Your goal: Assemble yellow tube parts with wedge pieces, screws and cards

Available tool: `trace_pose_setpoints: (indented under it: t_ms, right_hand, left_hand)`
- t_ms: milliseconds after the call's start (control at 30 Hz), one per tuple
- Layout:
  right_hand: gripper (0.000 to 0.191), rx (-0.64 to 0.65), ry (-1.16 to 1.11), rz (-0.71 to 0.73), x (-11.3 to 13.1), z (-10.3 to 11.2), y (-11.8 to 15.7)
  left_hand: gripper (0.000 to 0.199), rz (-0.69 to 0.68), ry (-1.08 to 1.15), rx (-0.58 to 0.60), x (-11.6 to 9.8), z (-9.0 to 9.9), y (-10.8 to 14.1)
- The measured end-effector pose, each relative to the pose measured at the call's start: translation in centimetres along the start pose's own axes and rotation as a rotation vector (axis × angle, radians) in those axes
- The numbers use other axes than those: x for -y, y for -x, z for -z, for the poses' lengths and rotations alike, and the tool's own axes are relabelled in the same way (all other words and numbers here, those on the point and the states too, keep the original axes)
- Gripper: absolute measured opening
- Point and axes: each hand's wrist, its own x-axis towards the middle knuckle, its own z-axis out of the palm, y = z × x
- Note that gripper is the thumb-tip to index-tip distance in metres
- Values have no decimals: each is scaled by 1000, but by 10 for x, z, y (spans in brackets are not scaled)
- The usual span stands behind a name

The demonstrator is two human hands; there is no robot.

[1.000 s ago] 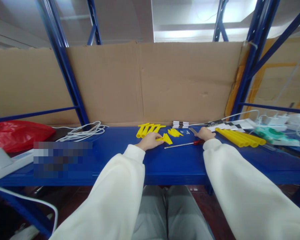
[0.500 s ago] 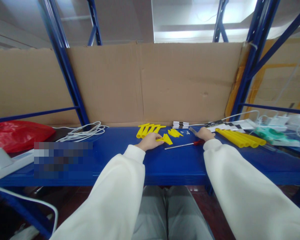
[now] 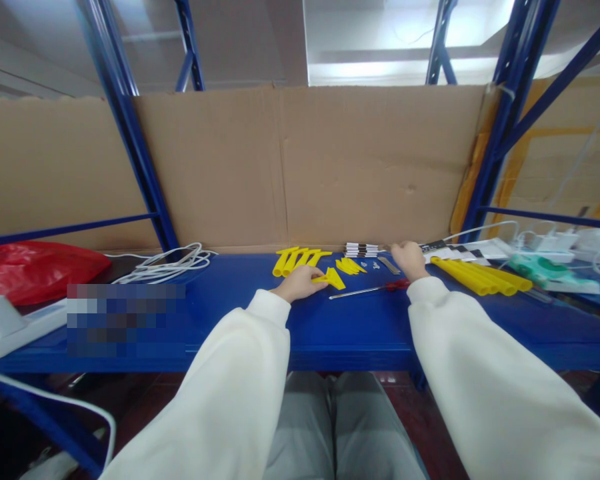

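My left hand (image 3: 301,283) pinches a yellow plastic part (image 3: 335,279) with a flared end, low over the blue tabletop. Just beyond it lies a row of yellow tubes with flat cross ends (image 3: 294,261). Small yellow pieces (image 3: 349,266) sit to the right of the held part. My right hand (image 3: 409,259) is over the back of the table with its fingers loosely bent and apart; nothing shows in them. Beside its fingertips lies a flat grey metal strip (image 3: 389,265). A screwdriver (image 3: 367,290) with a red handle lies nearer me, its shaft pointing left.
Behind the small pieces are stacked white-and-black pieces (image 3: 361,250). Longer yellow tubes (image 3: 480,276) lie right, near a green-and-white item (image 3: 550,272). At left are a coiled white cable (image 3: 167,263) and a red bag (image 3: 40,267). Cardboard (image 3: 300,167) walls the back.
My right hand has let go of the metal strip, which now lies on the table, and has moved slightly back. My left hand and the yellow part have stayed put.
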Motion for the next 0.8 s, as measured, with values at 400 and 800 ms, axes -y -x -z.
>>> trace_pose_setpoints:
  t_ms: [400, 800]
  right_hand:
    - [19, 259, -453, 531, 43, -22, 41]
    - [20, 700, -461, 345, 52, -27, 59]
  left_hand:
    - [25, 8, -217, 79, -2, 2, 1]
    - [29, 22, -215, -18, 0, 3, 0]
